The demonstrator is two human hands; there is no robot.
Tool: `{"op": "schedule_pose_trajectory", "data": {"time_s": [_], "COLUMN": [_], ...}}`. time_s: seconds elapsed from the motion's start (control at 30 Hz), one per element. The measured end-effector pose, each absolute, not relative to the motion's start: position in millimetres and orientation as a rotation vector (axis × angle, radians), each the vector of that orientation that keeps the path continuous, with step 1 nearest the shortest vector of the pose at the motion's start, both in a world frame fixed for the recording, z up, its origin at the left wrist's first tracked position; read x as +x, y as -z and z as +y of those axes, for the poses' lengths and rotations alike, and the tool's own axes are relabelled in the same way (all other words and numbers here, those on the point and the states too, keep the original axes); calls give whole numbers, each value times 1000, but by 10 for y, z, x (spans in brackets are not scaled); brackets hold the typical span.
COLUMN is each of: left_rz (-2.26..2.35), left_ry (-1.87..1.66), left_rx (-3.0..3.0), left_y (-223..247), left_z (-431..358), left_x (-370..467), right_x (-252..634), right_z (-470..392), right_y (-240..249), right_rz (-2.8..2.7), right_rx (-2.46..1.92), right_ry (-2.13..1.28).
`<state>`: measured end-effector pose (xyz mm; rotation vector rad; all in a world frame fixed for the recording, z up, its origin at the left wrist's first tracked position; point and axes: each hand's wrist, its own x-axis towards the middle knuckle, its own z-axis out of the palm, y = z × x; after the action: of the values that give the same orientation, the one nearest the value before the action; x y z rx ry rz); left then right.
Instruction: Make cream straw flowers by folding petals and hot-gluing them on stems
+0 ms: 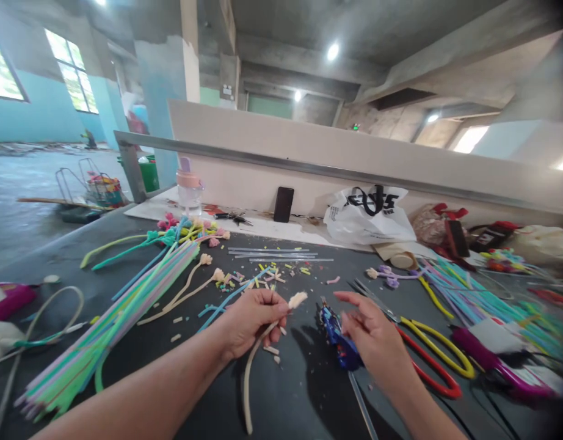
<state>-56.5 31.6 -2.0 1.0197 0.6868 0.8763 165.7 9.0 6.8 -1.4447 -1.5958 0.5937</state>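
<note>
My left hand (258,321) is closed in a pinch on a beige pipe cleaner (249,379). Its fluffy tip (298,300) points right, while the long stem curves down toward me. My right hand (375,333) is at a blue glue gun (339,339), index finger and thumb apart and the lower fingers hidden behind the palm. The gun seems held in that hand, above its shadow, with its nozzle pointing away from me. A clear glue stick (361,406) runs out of its back end. Small beige offcuts (272,351) lie beneath my left hand.
Bundled pastel pipe cleaners (126,305) lie left, more (474,293) right. Large scissors (428,345) with red and yellow handles lie beside my right hand. Clear glue sticks (281,253), a phone (284,204), a bottle (188,192) and a white bag (366,214) are farther back.
</note>
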Motion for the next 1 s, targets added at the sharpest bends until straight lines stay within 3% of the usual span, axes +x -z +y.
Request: {"op": "schedule_pose_trajectory", "data": {"time_s": [0.17, 0.53, 1.0], "left_rz": [638, 633, 687], "left_ry": [-1051, -1108, -1074], "left_rx": [971, 957, 1001], "left_y": [-75, -28, -44], "left_z": [416, 501, 467], "left_x": [-654, -691, -684], "right_x": [1607, 1275, 903], "right_z": [83, -33, -86], "right_y": [-35, -127, 82], "right_rz": [-1828, -2167, -2682], "right_rx": [-1367, -1322, -1317], "right_ry": [-419, -473, -10]}}
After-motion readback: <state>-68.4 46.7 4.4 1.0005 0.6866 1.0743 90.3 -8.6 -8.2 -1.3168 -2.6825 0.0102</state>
